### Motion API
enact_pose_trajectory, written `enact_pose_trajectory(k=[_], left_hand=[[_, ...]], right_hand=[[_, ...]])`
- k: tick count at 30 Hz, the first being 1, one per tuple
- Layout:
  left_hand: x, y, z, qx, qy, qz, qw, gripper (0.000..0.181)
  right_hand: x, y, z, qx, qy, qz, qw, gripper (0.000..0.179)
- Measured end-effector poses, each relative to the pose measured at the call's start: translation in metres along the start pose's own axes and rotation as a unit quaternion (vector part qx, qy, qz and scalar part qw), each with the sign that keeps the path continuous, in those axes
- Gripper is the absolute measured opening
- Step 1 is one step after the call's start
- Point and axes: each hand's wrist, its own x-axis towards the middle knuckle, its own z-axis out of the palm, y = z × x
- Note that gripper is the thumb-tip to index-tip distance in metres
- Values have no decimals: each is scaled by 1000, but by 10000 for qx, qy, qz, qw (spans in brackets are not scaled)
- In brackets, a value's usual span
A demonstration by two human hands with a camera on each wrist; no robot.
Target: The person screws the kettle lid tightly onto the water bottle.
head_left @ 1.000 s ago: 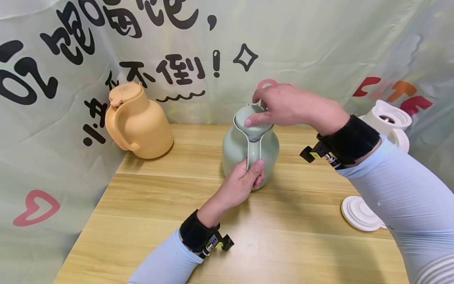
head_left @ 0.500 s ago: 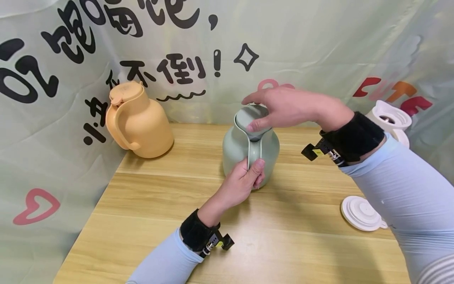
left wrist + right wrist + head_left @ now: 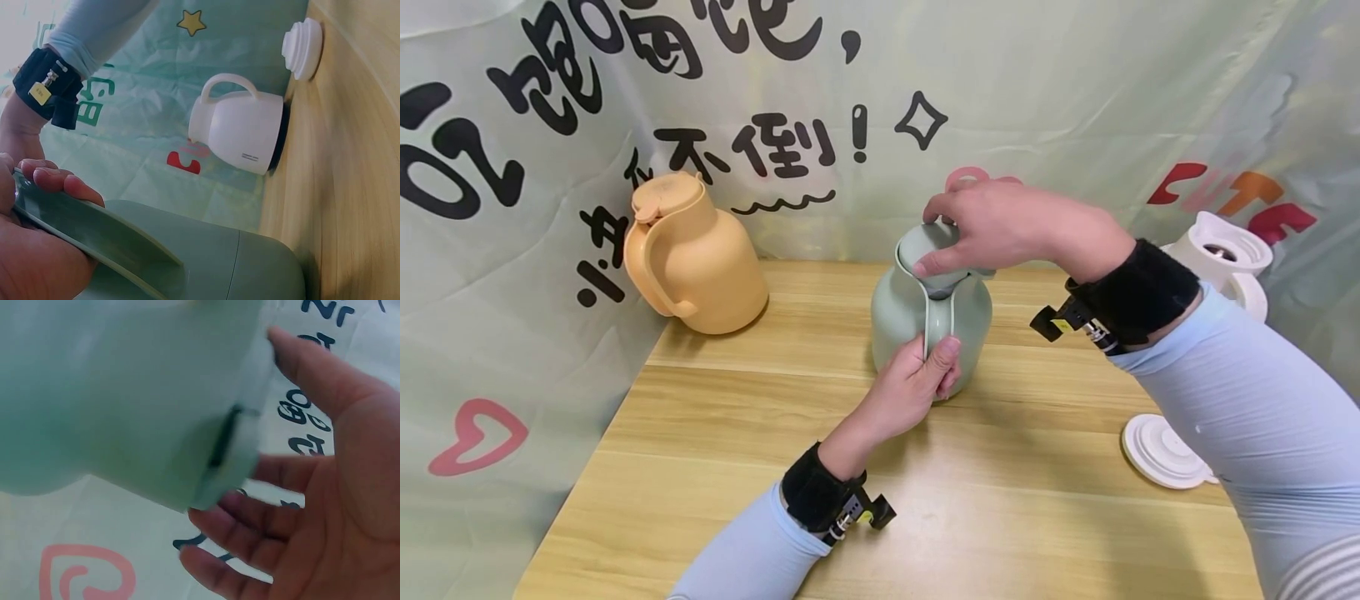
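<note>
A sage-green thermos jug [image 3: 897,325] stands upright on the wooden table [image 3: 760,467]. My left hand [image 3: 906,387] grips its handle [image 3: 937,317], fingers wrapped round it with the thumb along the outside. Over the jug's mouth my right hand [image 3: 1007,223] holds the round green lid [image 3: 927,243], thumb on the near side and fingertips at the far rim. In the right wrist view, the thumb and fingers of that hand [image 3: 350,487] span the lid's edge, beside a dark slot under a projecting lip.
An orange lidded jug [image 3: 715,267] stands at the back left. At the right are a white jug [image 3: 240,128] without its lid and a white lid [image 3: 1165,450] lying on the table. A printed cloth [image 3: 1060,92] hangs behind and at the sides.
My right hand's fingers lifted and spread off the lid half a second ago, and now they are back round it. The left hand and the jug have stayed put.
</note>
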Motion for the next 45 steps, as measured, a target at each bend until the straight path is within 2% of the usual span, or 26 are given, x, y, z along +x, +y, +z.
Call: enact_pose_trajectory(k=[6, 9, 12, 14, 19, 22, 26, 32, 38, 45], left_hand=[[0, -1, 0, 5, -21, -24, 10000, 54], [0, -1, 1, -19, -18, -53, 10000, 54], [0, -2, 1, -53, -10, -86, 9999, 53], [0, -2, 1, -65, 4, -101, 9999, 53], [0, -3, 3, -86, 31, -119, 9999, 52], [-1, -3, 3, -98, 41, -131, 9999, 52], [0, -2, 3, -81, 69, -160, 9998, 53], [0, -1, 4, 66, 147, -156, 9997, 54], [0, 0, 5, 21, 265, -103, 9996, 56], [0, 0, 7, -8, 301, -123, 9995, 55]], right_hand=[[5, -3, 6, -396, 155, 379, 9984, 84], [6, -4, 8, -548, 156, 433, 9974, 88], [5, -4, 10, -474, 157, 265, 9984, 81], [3, -3, 10, -322, 150, 18, 9994, 73], [-1, -2, 4, -249, -150, -402, 9988, 67], [-2, -1, -1, -335, -369, -414, 9979, 70], [-1, 1, -4, -180, -423, -324, 9984, 71], [1, 4, 1, -25, -49, -89, 9999, 72], [2, -1, 11, -203, 436, 187, 9987, 75], [1, -15, 20, -545, 800, 569, 9937, 72]])
